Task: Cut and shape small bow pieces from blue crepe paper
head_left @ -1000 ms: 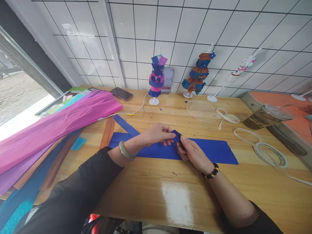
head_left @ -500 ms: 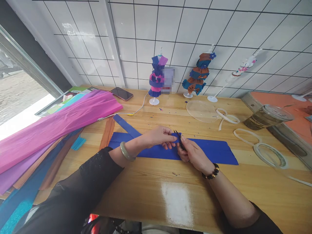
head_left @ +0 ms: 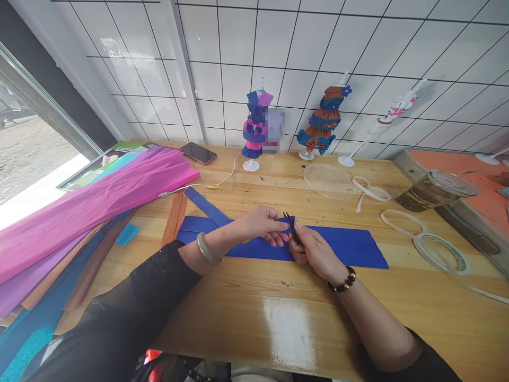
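A small piece of blue crepe paper [head_left: 291, 219] is pinched between the thumb and fingers of my left hand [head_left: 264, 224]. My right hand [head_left: 314, 245] is closed around small black scissors [head_left: 295, 233], whose pointed blades stick up beside that piece. Under both hands a long strip of blue crepe paper [head_left: 345, 247] lies flat on the wooden table [head_left: 222, 313]. A narrower blue strip [head_left: 207, 206] slants off behind my left wrist. The scissor handles are mostly hidden in my right hand.
Pink crepe paper [head_left: 147, 183] and other coloured sheets lie at the left, near a phone [head_left: 199, 153]. Two dressed stands [head_left: 254, 130] [head_left: 320, 124] are by the tiled wall. At the right are a lidded cup [head_left: 435, 191], a tape roll [head_left: 441, 253] and a clear disc [head_left: 328, 181].
Almost nothing differs. Both hands stay in place with the scissors at the blue piece, and my right wrist has shifted very slightly to the left.
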`<state>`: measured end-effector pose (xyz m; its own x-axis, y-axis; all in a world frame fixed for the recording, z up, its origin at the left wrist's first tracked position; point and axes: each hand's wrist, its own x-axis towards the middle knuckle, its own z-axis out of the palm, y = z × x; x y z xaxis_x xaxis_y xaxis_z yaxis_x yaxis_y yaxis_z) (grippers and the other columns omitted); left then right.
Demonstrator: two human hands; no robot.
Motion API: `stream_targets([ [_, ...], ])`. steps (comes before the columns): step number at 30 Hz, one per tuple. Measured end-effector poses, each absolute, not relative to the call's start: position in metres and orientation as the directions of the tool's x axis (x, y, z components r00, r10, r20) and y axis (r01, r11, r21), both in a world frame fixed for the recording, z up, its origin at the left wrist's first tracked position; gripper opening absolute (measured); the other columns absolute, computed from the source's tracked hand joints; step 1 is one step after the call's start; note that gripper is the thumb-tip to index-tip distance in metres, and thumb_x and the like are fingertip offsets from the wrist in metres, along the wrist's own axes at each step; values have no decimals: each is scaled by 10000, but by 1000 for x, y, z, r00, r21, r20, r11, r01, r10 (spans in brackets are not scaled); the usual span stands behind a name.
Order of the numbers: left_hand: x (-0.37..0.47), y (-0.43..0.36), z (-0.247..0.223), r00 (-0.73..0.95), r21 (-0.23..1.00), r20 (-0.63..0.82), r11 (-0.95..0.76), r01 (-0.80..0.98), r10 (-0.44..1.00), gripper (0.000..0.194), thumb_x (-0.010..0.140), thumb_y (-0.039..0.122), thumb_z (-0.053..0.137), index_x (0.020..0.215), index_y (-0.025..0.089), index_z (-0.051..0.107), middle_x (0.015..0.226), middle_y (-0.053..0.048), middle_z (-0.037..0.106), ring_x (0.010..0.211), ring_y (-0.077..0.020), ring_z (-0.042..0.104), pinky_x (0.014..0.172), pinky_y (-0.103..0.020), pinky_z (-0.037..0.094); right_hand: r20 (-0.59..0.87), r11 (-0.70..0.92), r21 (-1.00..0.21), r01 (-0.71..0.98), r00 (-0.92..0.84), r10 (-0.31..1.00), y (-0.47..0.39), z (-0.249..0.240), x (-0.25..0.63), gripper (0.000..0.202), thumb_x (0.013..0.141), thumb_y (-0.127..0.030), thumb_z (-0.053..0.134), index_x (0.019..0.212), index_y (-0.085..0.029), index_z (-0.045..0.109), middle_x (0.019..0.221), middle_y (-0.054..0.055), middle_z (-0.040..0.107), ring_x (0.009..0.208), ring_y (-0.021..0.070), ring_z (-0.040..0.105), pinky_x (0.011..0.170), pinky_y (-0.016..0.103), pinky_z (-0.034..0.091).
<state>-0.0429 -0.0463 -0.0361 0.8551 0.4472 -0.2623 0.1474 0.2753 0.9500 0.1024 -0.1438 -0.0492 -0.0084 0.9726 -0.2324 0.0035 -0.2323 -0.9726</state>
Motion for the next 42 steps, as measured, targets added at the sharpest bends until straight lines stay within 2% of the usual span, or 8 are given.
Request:
stream_targets([
  [4, -43, -46, -37, 857, 956, -255, 250, 154, 447, 338, 703, 441, 647, 759, 124, 544, 668, -33, 644, 572, -99, 606, 536, -220, 471, -241, -241, -970, -26, -9, 971, -144, -50, 102, 455, 813, -598, 412, 601, -197, 380, 478, -83, 233, 383, 56, 205, 365, 209, 178],
  [11, -42, -45, -35, 847, 970, -238, 76, 230, 476, 297, 756, 413, 568, 675, 133, 513, 567, 18, 564, 422, -42, 472, 433, -178, 382, -250, -250, -968, -7, -25, 968, -145, -50, 102, 460, 814, -604, 396, 598, -200, 374, 496, -75, 241, 400, 65, 224, 375, 216, 197],
  [30, -45, -43, -30, 845, 970, -215, 9, 242, 489, 287, 766, 416, 555, 710, 137, 520, 588, 12, 569, 444, -51, 487, 435, -182, 399, -244, -243, -970, 27, -18, 970, -144, -48, 101, 484, 828, -599, 381, 560, -197, 355, 478, -71, 242, 392, 60, 219, 376, 219, 187],
  [42, -43, -45, -32, 852, 970, -230, 177, 165, 470, 207, 778, 321, 576, 730, 129, 516, 605, -12, 618, 469, -72, 550, 434, -185, 433, -233, -233, -972, 6, -9, 972, -144, -48, 100, 478, 831, -585, 391, 560, -194, 349, 487, -72, 246, 395, 56, 228, 372, 213, 194],
])
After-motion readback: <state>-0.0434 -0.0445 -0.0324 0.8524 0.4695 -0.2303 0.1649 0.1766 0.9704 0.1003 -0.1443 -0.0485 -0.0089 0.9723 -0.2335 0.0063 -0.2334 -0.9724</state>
